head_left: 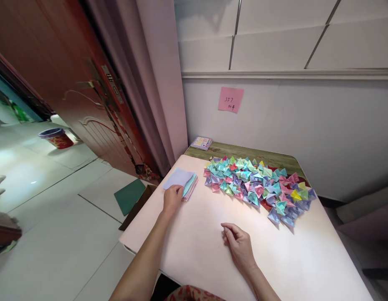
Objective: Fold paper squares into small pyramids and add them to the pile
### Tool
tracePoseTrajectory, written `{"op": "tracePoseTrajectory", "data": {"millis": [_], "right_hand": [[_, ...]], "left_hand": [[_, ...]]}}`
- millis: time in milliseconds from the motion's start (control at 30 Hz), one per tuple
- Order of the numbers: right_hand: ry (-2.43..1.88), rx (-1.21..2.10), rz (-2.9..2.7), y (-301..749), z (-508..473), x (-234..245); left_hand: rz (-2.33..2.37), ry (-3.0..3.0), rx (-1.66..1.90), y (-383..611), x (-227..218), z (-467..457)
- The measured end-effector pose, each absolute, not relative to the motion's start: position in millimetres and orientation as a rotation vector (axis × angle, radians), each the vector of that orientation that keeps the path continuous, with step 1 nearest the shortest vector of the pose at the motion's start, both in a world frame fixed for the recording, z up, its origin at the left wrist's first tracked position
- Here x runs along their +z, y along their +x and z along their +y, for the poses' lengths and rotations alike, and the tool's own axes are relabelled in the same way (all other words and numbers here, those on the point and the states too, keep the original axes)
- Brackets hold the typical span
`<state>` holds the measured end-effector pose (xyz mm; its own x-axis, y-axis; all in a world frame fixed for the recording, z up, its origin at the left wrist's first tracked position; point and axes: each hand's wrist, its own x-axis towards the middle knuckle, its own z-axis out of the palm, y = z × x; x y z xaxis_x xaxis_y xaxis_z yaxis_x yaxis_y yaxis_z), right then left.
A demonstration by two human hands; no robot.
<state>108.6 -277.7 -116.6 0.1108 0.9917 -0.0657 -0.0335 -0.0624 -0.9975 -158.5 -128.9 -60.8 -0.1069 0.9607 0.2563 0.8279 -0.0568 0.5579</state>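
My left hand (172,198) reaches to a stack of pastel paper squares (181,180) at the table's left edge, its fingers curled on the lavender top sheet. My right hand (239,246) rests on the white table cover (212,234) nearer me, fingers loosely curled with nothing in them. A heap of several folded paper pieces (259,186) in teal, purple, pink and green lies spread across the far middle and right of the table.
A small pack of paper (201,143) lies at the table's far left corner by the curtain. A pink note (230,99) is stuck on the wall. A green sheet and a cardboard box (131,198) sit on the floor to the left.
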Motion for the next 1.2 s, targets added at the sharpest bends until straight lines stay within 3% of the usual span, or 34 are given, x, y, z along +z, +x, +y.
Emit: {"op": "tracePoseTrajectory", "data": {"millis": [233, 367, 533, 800, 1000, 1200], "right_hand": [[-1.332, 1.095, -1.13, 112.7, -275.2, -115.8], [-1.509, 0.587, -1.354, 129.7, -270.7, -107.0], [-1.604, 0.104, -1.75, 150.7, -273.3, -99.7], [-1.465, 0.437, -1.925, 161.1, -266.9, -102.9], [-1.583, 0.793, -1.681, 159.8, -247.1, -94.6], [-1.934, 0.791, -1.463, 142.8, -236.0, -79.1]], "left_hand": [[1.921, 2.194, 0.982, -133.6, -38.6, -147.0], [1.343, 2.701, 0.892, -94.6, -41.0, -185.2], [1.058, 2.703, 0.852, -69.5, -62.1, -224.9], [0.873, 2.433, 0.903, -73.2, -65.9, -238.4], [1.17, 1.932, 0.948, -81.1, -77.1, -229.9], [1.603, 1.967, 1.262, -75.1, -87.7, -225.1]]}}
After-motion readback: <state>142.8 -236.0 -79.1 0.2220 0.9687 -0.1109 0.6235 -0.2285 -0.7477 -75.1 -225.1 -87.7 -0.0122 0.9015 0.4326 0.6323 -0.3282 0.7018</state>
